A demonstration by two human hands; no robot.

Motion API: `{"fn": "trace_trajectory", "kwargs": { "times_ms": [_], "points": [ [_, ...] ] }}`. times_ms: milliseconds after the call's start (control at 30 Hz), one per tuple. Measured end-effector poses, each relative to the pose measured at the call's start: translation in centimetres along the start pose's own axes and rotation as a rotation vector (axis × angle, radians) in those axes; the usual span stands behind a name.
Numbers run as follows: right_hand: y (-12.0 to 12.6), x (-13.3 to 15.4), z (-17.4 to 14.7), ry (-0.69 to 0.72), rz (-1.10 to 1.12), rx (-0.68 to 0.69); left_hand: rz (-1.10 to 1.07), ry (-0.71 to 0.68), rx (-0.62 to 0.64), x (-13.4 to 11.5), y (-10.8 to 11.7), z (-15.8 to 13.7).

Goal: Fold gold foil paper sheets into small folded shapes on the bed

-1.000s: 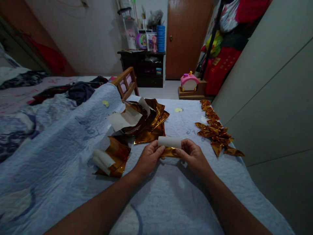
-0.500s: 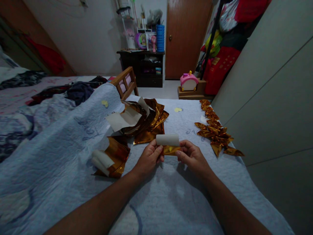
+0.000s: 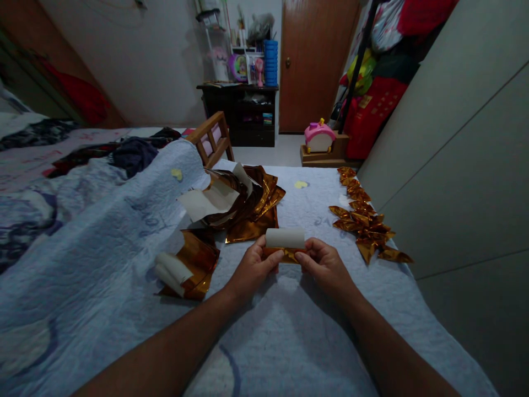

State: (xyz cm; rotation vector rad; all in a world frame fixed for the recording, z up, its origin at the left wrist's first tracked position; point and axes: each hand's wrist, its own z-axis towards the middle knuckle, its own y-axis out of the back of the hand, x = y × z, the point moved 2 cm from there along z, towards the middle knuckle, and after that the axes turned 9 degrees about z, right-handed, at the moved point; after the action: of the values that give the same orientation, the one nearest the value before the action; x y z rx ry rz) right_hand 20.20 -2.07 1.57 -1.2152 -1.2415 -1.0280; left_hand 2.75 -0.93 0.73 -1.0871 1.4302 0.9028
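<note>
Between my two hands is a sheet of gold foil paper (image 3: 285, 238), its white-backed far edge curled into a roll and its gold side facing up along the near edge. My left hand (image 3: 260, 262) pinches the left end, thumb lying on the gold strip. At the right end my right hand (image 3: 320, 259) grips it the same way, thumb on top and fingers behind. Just beyond, a fanned stack of gold foil sheets (image 3: 252, 207) lies on the bedspread. Left of my left hand rests a smaller pile of curled foil sheets (image 3: 198, 270).
Folded gold foil pieces (image 3: 367, 226) lie in a row along the right edge of the pale blue bedspread (image 3: 289, 342). A wooden rail (image 3: 215, 138) stands at the far left corner. Beyond are a pink toy (image 3: 319, 137) and a dark cabinet (image 3: 243, 116); a pale wardrobe (image 3: 463, 154) flanks the right.
My left thumb has slid right along the gold strip, closer to my right thumb. The foil sheet has shifted very slightly to the right. Both piles are unmoved.
</note>
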Motion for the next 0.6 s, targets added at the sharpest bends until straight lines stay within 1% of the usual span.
{"fn": "trace_trajectory", "kwargs": {
  "times_ms": [267,600],
  "points": [
    [-0.01,-0.09,0.04,0.007,-0.025,0.002,-0.01,-0.009,-0.032,0.25,0.0,0.29],
    [0.01,0.06,-0.08,-0.009,-0.03,-0.007,0.005,-0.025,0.001,0.35,0.1,0.34]
  ]
}}
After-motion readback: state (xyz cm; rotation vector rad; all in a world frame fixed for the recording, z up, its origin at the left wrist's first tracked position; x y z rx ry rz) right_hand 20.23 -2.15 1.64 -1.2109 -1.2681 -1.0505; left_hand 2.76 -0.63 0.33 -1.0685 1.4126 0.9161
